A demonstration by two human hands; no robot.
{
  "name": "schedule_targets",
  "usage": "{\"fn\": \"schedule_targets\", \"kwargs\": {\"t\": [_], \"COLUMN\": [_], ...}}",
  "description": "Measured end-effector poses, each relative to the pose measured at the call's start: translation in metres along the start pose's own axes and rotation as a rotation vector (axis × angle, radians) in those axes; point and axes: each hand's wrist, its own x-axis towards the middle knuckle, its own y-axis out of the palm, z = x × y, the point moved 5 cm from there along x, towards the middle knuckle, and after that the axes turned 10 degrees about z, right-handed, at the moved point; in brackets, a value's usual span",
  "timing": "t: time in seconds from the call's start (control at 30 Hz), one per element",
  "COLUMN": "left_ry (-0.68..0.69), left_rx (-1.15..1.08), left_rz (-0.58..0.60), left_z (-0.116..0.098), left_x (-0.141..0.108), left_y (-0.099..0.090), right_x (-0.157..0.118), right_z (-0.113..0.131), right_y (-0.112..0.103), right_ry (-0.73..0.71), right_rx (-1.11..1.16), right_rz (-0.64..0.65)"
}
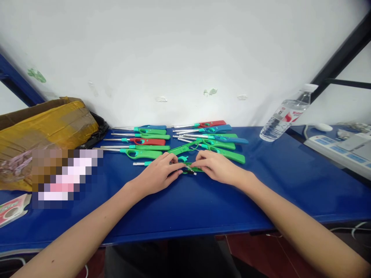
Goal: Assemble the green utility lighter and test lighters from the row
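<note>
Between my hands, an opened green long-necked gas lighter [197,169] lies at the middle of the table, its metal tube pointing left. A small black part [190,172] with a white tip and thin wires [188,167] shows in its handle. My left hand [162,172] is closed over the lighter near its neck, thumb and forefinger by the wires. My right hand [220,166] has its fingers pinched together at the handle; what lies in the pinch is hidden. A loose green handle half [185,147] and a small teal piece [183,158] lie just beyond the fingers.
Several assembled lighters lie in two groups on the blue table [197,216], including a red one [150,141] and a blue one [232,139]. A taped carton [52,123] stands left. A water bottle [285,116] and a power strip [342,152] are on the right.
</note>
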Motion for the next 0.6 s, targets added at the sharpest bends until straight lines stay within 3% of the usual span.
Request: {"fn": "schedule_targets", "kwargs": {"t": [0.3, 0.6], "left_ry": [-0.024, -0.015], "left_rx": [-0.049, -0.07], "left_rz": [-0.017, -0.026], "left_z": [0.0023, 0.0034], "left_x": [-0.0003, 0.0006], "left_y": [0.0013, 0.0003], "right_x": [-0.0002, -0.0004], "right_z": [0.0029, 0.0003], "right_y": [0.0056, 0.0058], "right_ry": [-0.021, -0.022], "right_rx": [-0.11, -0.057], "right_rz": [0.032, 0.002]}}
